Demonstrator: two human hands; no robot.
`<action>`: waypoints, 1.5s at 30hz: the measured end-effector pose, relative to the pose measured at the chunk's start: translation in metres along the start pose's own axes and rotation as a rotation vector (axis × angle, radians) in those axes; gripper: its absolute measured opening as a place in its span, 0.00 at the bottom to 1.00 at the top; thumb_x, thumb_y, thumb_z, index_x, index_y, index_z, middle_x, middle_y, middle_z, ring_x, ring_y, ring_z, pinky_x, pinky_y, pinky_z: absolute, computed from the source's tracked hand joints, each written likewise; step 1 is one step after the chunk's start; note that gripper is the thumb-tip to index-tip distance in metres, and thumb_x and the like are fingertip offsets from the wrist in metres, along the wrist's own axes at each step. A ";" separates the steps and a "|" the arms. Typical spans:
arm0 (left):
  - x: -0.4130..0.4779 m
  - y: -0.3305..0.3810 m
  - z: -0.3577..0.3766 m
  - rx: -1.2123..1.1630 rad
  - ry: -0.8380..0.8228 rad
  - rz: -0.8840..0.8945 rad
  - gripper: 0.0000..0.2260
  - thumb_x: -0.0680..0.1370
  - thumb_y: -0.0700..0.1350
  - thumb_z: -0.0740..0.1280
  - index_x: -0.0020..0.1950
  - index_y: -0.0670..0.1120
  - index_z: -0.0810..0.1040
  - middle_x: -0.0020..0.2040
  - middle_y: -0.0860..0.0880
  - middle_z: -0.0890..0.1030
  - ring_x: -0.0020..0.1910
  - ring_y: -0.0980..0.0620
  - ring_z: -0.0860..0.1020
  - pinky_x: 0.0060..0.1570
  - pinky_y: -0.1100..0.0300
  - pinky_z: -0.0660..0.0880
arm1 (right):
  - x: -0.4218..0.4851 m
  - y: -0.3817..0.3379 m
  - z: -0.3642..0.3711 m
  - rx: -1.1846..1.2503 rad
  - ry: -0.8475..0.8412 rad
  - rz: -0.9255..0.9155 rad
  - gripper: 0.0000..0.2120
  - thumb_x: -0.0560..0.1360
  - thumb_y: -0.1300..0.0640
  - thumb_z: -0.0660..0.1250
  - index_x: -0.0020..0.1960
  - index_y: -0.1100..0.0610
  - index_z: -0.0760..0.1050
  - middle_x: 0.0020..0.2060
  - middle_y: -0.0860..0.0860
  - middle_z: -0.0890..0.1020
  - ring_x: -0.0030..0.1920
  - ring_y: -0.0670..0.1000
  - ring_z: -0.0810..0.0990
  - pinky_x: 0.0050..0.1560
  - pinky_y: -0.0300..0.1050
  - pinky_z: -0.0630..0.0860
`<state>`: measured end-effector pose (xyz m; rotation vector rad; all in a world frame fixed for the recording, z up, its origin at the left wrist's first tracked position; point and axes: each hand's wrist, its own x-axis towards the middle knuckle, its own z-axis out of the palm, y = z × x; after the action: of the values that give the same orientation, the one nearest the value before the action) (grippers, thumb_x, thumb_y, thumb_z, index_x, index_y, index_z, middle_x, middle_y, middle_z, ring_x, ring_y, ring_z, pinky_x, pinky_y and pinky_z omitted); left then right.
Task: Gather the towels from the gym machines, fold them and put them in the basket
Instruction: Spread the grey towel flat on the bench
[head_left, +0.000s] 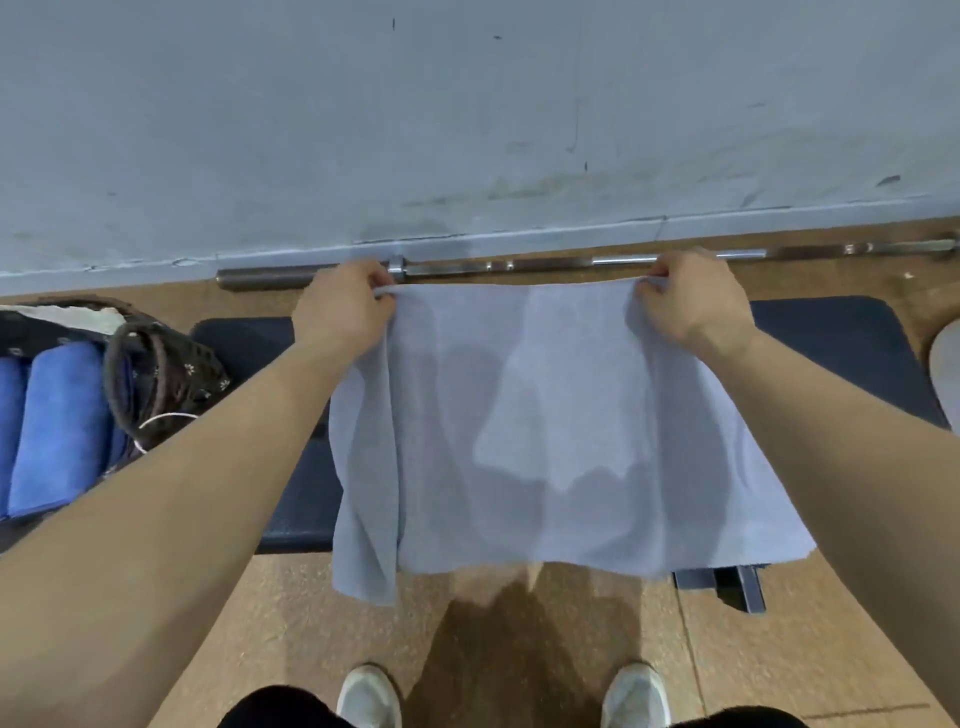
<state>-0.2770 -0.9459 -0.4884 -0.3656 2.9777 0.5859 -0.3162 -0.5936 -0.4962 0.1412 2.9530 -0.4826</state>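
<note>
Pinching the two far corners of the pale grey towel (545, 426), the left hand (343, 306) and right hand (691, 306) hold it stretched over the dark bench (841, 343), its near edge hanging past the padding toward the floor. Whether the cloth rests on the bench is unclear. A clean fold likely calls for a level, taut top edge and for smoothing the bunched left side first, then matching corner to corner. The basket (156, 374) with blue towels (62, 426) sits at the left end.

The thin cloth towel (545, 415) is pale grey-blue; the padded bench (831, 353) is dark navy. Left of the bench, rolled towels (57, 426) are bright blue, their fabric basket (208, 384) dark with white flowers.
</note>
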 end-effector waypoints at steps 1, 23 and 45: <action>0.004 -0.001 0.004 0.004 -0.003 0.002 0.09 0.78 0.46 0.64 0.56 0.54 0.79 0.51 0.49 0.83 0.50 0.44 0.80 0.48 0.49 0.79 | 0.004 0.003 0.005 0.003 0.032 -0.012 0.10 0.79 0.54 0.62 0.52 0.59 0.79 0.52 0.60 0.79 0.53 0.63 0.77 0.46 0.49 0.73; -0.120 -0.060 0.011 -0.288 0.019 -0.125 0.10 0.80 0.51 0.65 0.57 0.48 0.80 0.49 0.51 0.81 0.50 0.50 0.78 0.50 0.53 0.77 | -0.182 -0.150 0.104 -0.008 -0.143 -0.576 0.28 0.81 0.46 0.57 0.80 0.47 0.58 0.79 0.49 0.61 0.77 0.55 0.59 0.75 0.50 0.56; -0.069 -0.061 -0.029 -0.060 0.205 -0.082 0.21 0.73 0.31 0.57 0.60 0.50 0.72 0.60 0.45 0.71 0.52 0.40 0.75 0.48 0.49 0.73 | -0.188 -0.146 0.128 -0.147 -0.078 -0.607 0.28 0.81 0.38 0.45 0.80 0.40 0.51 0.81 0.47 0.53 0.79 0.54 0.49 0.78 0.53 0.48</action>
<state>-0.1960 -0.9965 -0.4747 -0.5842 3.1244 0.6682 -0.1314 -0.7852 -0.5413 -0.7871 2.8948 -0.3181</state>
